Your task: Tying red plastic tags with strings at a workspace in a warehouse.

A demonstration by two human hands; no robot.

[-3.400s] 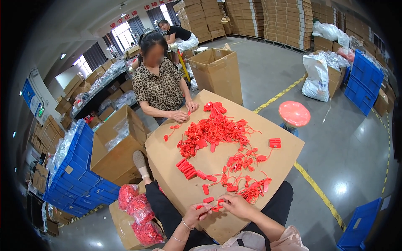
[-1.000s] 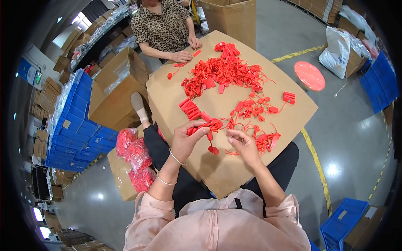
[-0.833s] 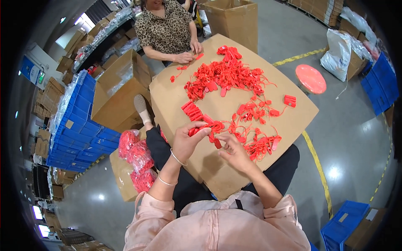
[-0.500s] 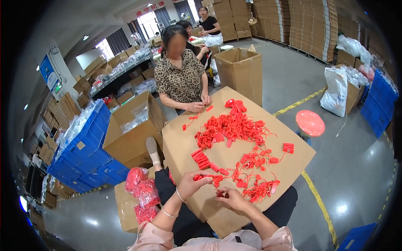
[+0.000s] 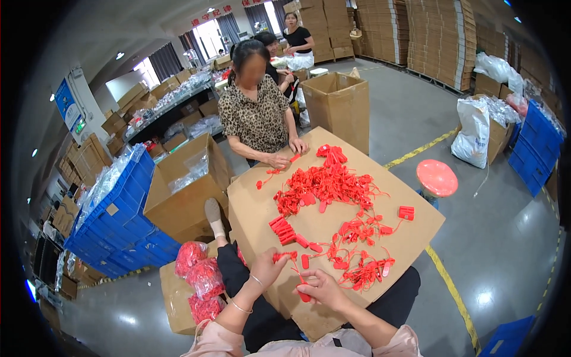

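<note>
My left hand is closed around a bunch of red cord with small red pieces, over the near left side of the cardboard tabletop. A red cord runs from there down to my right hand, which pinches a small flat red plastic piece. Just beyond my hands lies a loose red piece. A row of red pieces sits side by side farther off. Tangled corded red pieces form a big heap mid-table, with a smaller bunch near my right hand.
Across the table a co-worker handles a red piece. Open cartons and blue crates stand around. Bagged red pieces rest on a carton at my left. A red round stool stands to the right.
My right hand has drawn slightly nearer to me, with the red piece now showing in its fingers. A loose red piece now lies beyond my hands. The co-worker's hands have moved apart.
</note>
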